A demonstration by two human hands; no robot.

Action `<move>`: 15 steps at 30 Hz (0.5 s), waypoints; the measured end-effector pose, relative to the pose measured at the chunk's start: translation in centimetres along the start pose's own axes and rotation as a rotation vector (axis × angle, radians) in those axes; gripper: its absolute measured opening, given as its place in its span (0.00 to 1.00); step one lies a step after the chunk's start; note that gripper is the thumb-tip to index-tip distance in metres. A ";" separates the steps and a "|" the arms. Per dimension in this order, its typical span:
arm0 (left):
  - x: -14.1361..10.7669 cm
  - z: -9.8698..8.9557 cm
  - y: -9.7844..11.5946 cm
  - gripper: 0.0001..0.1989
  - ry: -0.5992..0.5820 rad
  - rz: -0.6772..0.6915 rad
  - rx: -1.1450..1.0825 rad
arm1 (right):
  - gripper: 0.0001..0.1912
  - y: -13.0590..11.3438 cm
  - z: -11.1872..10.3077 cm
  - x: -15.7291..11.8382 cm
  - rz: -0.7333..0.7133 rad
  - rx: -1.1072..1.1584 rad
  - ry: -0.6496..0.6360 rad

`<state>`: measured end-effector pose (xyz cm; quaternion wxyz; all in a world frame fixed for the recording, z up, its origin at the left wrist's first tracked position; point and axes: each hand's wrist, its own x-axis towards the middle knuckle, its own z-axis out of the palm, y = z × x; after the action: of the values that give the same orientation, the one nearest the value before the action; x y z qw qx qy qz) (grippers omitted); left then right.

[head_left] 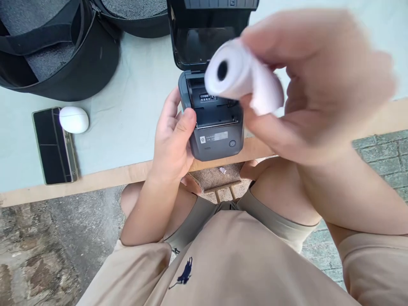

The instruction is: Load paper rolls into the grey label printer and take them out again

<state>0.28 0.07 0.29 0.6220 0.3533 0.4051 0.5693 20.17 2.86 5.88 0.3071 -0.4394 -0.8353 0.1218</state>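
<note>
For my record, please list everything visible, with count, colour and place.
Table: one, pale cover, wooden edge, upper area
Paper roll: one, white, in right hand
Printer: one, dark grey, lid open, centre
Phone: one, black, left
Rounded object: one, white, overlapping phone
Open compartments: two, black, grey-lined, upper left
Scrap: one, white, below table edge
Thin bars: several, pale brown, below scrap
Ground: one, mostly grey, below table
Legs: two, bare, below table edge
Shorts: one pair, khaki, around legs
Shirt: one, beige, bottom
Left hand: one, bare, holding printer
Right hand: one, bare, holding roll
</note>
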 end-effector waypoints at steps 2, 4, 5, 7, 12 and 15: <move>-0.2 0.0 0.1 0.19 -0.008 -0.004 -0.021 | 0.24 -0.9 0.5 0.4 -0.114 -0.025 0.066; -0.4 0.1 0.2 0.18 -0.023 -0.029 -0.059 | 0.19 -1.3 1.0 0.7 -0.146 -0.077 0.091; -0.5 0.2 0.3 0.17 -0.034 -0.044 -0.079 | 0.15 -1.6 1.3 0.7 -0.141 -0.105 0.089; -0.7 0.3 0.5 0.16 -0.046 -0.065 -0.119 | 0.07 -2.0 1.8 0.7 -0.114 -0.146 0.122; -0.9 0.4 0.8 0.14 -0.071 -0.081 -0.186 | 0.02 -1.8 2.2 0.3 -0.109 -0.144 0.214; -0.9 0.3 0.8 0.18 -0.071 -0.095 -0.145 | 0.08 -0.8 1.8 0.2 -0.171 -0.194 0.115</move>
<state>0.14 -0.75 1.25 0.6862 0.3078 0.3567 0.5542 18.45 2.65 4.98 0.3201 -0.4004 -0.8585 -0.0116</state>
